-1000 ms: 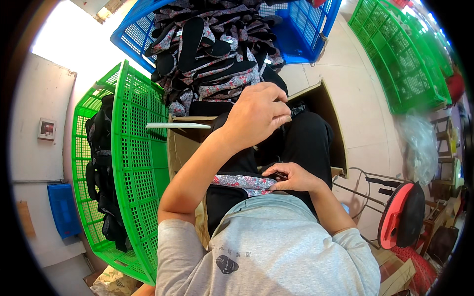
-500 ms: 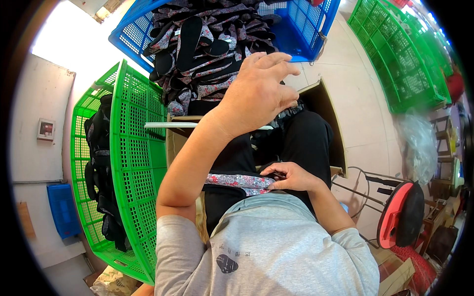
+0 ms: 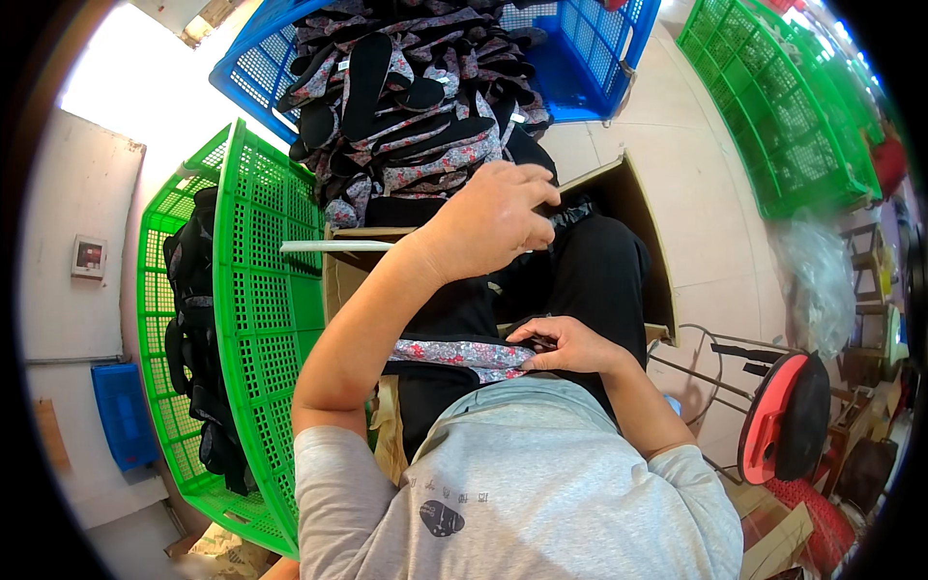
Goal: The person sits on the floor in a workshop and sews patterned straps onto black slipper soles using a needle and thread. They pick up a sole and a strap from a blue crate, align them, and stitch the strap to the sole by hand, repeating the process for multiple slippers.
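Note:
My left hand [image 3: 491,220] is raised over my knees, its fingers bent and apart, with nothing visible between them. Low on my lap, my right hand [image 3: 575,346] pinches the end of a floral fabric shoe piece [image 3: 454,353] with black edging. That piece lies across my thighs, pink and red flowers on grey. Just beyond my left hand is a heap of matching floral shoe pieces [image 3: 435,145] with black soles. A white bar [image 3: 333,246] passes under my left forearm.
The heap fills part of a blue crate [image 3: 614,58]. Left of me, a green crate [image 3: 266,232] holds black pieces. An open cardboard box [image 3: 657,242] stands around my knees. On the right are a red-and-black round-seated stool [image 3: 773,420] and another green crate [image 3: 764,106].
My left hand has come down and slightly left, nearer my body, with its fingers a little more curled. My right hand keeps its place on the floral shoe piece.

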`<act>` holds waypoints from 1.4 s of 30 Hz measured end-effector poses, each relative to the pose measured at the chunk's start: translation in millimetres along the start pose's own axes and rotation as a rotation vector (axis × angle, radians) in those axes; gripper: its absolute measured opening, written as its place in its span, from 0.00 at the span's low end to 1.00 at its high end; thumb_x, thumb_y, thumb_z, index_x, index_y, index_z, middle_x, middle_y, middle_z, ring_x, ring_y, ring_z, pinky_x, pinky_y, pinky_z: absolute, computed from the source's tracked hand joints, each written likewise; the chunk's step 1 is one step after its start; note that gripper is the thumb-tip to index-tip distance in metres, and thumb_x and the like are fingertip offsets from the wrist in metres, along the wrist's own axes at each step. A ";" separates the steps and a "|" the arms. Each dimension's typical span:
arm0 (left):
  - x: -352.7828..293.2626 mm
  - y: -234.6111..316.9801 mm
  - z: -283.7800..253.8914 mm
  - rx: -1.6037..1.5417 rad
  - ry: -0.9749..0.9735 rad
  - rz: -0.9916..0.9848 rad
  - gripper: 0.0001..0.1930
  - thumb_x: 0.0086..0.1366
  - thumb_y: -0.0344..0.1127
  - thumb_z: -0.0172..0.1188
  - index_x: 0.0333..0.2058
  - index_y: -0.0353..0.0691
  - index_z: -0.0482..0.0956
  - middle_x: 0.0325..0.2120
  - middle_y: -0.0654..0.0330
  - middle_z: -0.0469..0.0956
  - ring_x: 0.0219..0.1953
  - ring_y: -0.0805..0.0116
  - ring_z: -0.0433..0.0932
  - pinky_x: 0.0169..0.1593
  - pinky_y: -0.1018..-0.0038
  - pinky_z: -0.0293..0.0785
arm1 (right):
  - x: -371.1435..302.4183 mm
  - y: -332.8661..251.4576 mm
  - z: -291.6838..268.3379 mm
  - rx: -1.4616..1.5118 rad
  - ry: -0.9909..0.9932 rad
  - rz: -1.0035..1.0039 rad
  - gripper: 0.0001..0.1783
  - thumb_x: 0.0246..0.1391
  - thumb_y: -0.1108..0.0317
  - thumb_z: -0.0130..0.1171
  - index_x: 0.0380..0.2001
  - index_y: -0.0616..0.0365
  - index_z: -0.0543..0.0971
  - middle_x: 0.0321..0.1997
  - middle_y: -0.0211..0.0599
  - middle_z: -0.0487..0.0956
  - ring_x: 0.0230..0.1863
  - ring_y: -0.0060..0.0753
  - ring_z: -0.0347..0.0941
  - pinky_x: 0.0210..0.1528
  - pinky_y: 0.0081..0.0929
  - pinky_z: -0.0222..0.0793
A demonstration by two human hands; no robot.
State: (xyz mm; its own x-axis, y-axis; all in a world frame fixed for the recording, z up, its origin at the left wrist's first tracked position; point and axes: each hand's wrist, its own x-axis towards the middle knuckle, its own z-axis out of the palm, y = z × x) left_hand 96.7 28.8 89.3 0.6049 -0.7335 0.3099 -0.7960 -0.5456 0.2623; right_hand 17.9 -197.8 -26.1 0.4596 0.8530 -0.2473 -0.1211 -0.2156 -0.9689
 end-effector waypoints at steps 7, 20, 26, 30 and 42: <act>-16.8 -18.7 22.4 0.005 -0.026 -0.060 0.08 0.54 0.32 0.67 0.34 0.48 0.87 0.49 0.59 0.78 0.58 0.54 0.71 0.59 0.58 0.67 | 1.0 3.4 0.5 -0.015 0.003 -0.022 0.24 0.49 0.68 0.73 0.51 0.59 0.80 0.45 0.30 0.81 0.41 0.21 0.72 0.45 0.21 0.68; -31.5 -53.8 0.7 0.018 -0.008 -0.269 0.11 0.58 0.33 0.65 0.40 0.42 0.85 0.46 0.58 0.80 0.51 0.56 0.76 0.56 0.63 0.72 | 1.2 -1.5 0.9 0.017 -0.001 0.005 0.24 0.50 0.69 0.73 0.51 0.57 0.81 0.42 0.27 0.80 0.36 0.17 0.69 0.41 0.18 0.67; -45.0 -84.3 14.3 0.085 -0.058 -0.603 0.12 0.59 0.35 0.63 0.42 0.44 0.85 0.44 0.56 0.81 0.48 0.54 0.78 0.52 0.62 0.74 | 0.3 4.9 1.1 0.048 -0.001 -0.027 0.24 0.51 0.70 0.72 0.52 0.58 0.80 0.40 0.26 0.79 0.35 0.15 0.68 0.39 0.17 0.66; -80.8 -134.3 53.3 0.145 -0.238 -0.773 0.18 0.58 0.37 0.63 0.49 0.48 0.82 0.43 0.53 0.82 0.48 0.51 0.79 0.50 0.58 0.75 | 3.5 8.2 1.1 0.076 -0.014 -0.087 0.23 0.52 0.71 0.70 0.52 0.59 0.79 0.36 0.26 0.79 0.33 0.14 0.68 0.37 0.18 0.66; -80.3 -209.8 162.8 0.280 -0.731 -0.743 0.18 0.60 0.34 0.59 0.51 0.47 0.80 0.42 0.51 0.83 0.45 0.50 0.82 0.46 0.55 0.78 | 2.3 0.8 -2.2 0.045 -0.043 -0.095 0.23 0.52 0.66 0.72 0.52 0.58 0.79 0.42 0.29 0.80 0.37 0.16 0.71 0.42 0.18 0.68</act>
State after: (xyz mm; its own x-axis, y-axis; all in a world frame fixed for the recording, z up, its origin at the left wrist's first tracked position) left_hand 211.4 136.2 -139.5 0.8522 -0.1943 -0.4858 -0.2687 -0.9592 -0.0878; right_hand 20.8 -197.1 -27.5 0.4327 0.8885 -0.1530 -0.1189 -0.1120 -0.9866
